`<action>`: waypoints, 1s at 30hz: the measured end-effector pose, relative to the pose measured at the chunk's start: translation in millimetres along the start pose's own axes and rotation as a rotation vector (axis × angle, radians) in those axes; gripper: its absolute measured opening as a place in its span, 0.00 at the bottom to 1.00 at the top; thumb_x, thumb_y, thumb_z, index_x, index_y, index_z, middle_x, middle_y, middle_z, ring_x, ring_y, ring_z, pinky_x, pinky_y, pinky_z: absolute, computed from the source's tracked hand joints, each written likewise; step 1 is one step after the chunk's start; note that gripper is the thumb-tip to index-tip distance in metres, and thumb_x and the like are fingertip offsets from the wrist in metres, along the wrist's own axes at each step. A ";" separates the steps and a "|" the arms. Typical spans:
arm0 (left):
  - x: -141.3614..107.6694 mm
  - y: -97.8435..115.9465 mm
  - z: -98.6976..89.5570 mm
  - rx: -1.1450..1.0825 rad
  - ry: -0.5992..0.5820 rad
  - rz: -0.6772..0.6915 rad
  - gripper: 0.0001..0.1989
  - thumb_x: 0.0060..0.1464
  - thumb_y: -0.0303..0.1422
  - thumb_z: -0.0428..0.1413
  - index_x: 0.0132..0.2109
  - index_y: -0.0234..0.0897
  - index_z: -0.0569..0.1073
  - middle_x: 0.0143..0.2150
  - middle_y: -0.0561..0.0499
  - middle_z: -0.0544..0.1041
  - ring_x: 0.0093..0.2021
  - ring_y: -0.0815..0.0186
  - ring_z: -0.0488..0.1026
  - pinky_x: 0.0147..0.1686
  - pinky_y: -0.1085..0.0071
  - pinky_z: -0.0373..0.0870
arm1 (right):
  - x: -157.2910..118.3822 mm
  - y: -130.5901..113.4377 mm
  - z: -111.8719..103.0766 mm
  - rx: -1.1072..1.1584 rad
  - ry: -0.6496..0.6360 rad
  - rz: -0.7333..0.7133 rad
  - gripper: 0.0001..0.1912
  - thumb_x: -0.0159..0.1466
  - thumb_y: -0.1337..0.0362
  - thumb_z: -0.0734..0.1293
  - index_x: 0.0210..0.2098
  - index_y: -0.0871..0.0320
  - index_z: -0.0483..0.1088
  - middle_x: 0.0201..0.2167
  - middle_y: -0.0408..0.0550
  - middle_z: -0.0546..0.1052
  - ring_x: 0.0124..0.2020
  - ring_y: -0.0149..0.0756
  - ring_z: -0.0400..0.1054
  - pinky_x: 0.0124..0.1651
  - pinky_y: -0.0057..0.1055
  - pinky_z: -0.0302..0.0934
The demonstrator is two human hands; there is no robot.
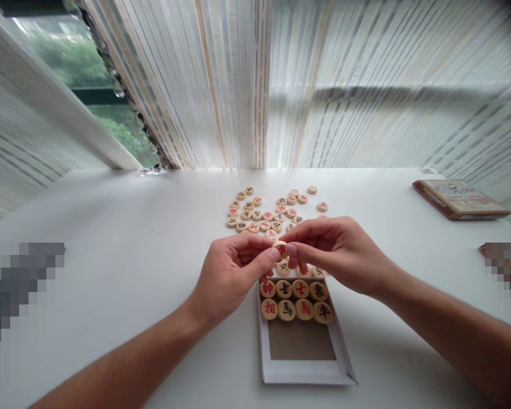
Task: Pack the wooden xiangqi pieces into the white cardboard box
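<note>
Between my left hand (234, 272) and my right hand (334, 250), a round wooden piece with a red character (281, 249) is pinched by the fingertips of both. Just below them lies a shallow white box (309, 372) with a brown bottom. Its upper part holds rows of round pieces with red or black characters, such as a red-marked piece (269, 309) at the left and a black-marked piece (323, 312) at the right. Loose pieces (256, 215) are scattered beyond my hands, some partly hidden by them.
A flat brown-edged box (462, 199) rests on the white table (153, 227) at the far right. Blurred-out objects sit at the left and right edges. Striped curtains (344, 85) hang behind the table, with a window at the upper left.
</note>
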State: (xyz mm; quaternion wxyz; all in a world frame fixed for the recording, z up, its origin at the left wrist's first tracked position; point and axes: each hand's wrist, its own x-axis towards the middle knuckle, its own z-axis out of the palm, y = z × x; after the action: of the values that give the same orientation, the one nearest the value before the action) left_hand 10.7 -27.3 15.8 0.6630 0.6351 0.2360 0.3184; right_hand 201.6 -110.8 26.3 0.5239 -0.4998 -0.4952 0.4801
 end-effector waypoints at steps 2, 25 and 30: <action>-0.1 0.4 0.2 -0.007 -0.006 0.010 0.03 0.58 0.29 0.65 0.38 0.35 0.85 0.27 0.52 0.82 0.25 0.70 0.78 0.29 0.75 0.80 | -0.7 -0.8 0.6 -0.015 0.010 -0.002 0.11 0.59 0.61 0.82 0.38 0.59 0.85 0.26 0.47 0.83 0.25 0.31 0.75 0.29 0.25 0.73; -2.6 -0.8 1.7 -0.147 -0.004 -0.018 0.09 0.50 0.25 0.74 0.40 0.37 0.88 0.32 0.52 0.86 0.30 0.70 0.82 0.33 0.81 0.82 | -1.7 -1.0 7.6 -0.012 0.115 -0.023 0.11 0.53 0.60 0.85 0.34 0.55 0.87 0.31 0.49 0.85 0.32 0.34 0.77 0.32 0.25 0.72; -1.6 0.2 1.1 -0.143 -0.013 -0.014 0.08 0.52 0.29 0.73 0.40 0.36 0.87 0.31 0.51 0.86 0.30 0.71 0.82 0.33 0.80 0.81 | -1.5 1.1 5.3 0.097 0.041 -0.004 0.09 0.56 0.64 0.84 0.36 0.53 0.87 0.34 0.48 0.86 0.37 0.36 0.81 0.41 0.27 0.75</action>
State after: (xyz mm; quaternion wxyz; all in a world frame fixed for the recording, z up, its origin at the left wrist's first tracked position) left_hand 10.4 -29.2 15.9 0.7104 0.5866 0.2128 0.3255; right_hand 196.2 -111.9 25.1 0.5585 -0.4823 -0.4616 0.4923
